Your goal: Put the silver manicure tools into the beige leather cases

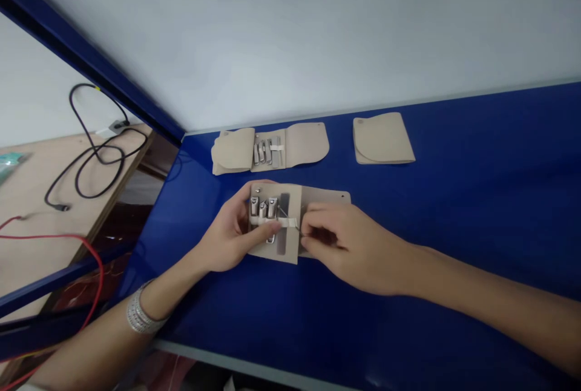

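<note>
An open beige manicure pouch lies on the blue table, with several metal clippers and a file held under an elastic band. My left hand grips the pouch's left edge, thumb on the band. My right hand is closed in a pinch on a thin metal tool at the band's right end.
A second open pouch with tools lies farther back, and a closed beige pouch at the back right. To the left, a wooden bench carries black cables and a red wire. A white wall stands behind the table.
</note>
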Available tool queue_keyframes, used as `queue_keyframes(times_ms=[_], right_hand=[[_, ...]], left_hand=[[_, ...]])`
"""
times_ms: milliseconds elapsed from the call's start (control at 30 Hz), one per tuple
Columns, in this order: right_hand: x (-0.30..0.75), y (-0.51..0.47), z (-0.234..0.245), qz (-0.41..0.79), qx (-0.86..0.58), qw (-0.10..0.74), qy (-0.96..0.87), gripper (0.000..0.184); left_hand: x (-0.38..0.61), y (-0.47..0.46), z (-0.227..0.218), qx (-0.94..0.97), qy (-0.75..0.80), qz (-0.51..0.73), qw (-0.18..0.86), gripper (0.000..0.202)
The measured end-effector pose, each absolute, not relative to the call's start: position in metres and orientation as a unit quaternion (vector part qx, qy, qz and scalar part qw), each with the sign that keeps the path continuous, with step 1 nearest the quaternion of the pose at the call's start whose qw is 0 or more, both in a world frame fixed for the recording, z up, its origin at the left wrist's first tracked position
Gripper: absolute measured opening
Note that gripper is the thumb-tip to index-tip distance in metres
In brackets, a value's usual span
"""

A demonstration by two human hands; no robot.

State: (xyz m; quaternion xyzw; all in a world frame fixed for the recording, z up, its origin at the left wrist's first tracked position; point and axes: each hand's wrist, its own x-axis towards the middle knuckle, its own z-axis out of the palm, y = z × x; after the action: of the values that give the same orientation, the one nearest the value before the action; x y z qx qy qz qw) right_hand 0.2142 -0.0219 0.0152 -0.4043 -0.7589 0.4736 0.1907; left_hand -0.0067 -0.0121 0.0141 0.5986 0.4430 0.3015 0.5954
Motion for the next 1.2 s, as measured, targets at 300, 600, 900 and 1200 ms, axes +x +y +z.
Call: queue_keyframes(times_ms=[300,600,900,1200], right_hand=[[0.2142,-0.0211,0.0155,0.482,-0.395,0.193,-0.758,0.024],[0.2149,-0.0202,0.0150,0.492,-0.387,0.190,-0.756,0.020],[0.2149,-0.0220,0.0172,0.495,-0.389,0.189,-0.754,0.020],[0.2146,-0.0212,0.0180,0.505,-0.386,0.166,-0.754,0.015]], left_hand=[[-0.0068,-0.0113,0.0167,0.609,0.442,0.295,0.589,0.049],[-0.0057,-0.0136,0.0110,0.593,0.460,0.321,0.578,0.049],[-0.0043,-0.0142,0.0126,0.590,0.472,0.327,0.568,0.050],[-0.0034,-0.0126,0.0125,0.585,0.475,0.330,0.569,0.050]])
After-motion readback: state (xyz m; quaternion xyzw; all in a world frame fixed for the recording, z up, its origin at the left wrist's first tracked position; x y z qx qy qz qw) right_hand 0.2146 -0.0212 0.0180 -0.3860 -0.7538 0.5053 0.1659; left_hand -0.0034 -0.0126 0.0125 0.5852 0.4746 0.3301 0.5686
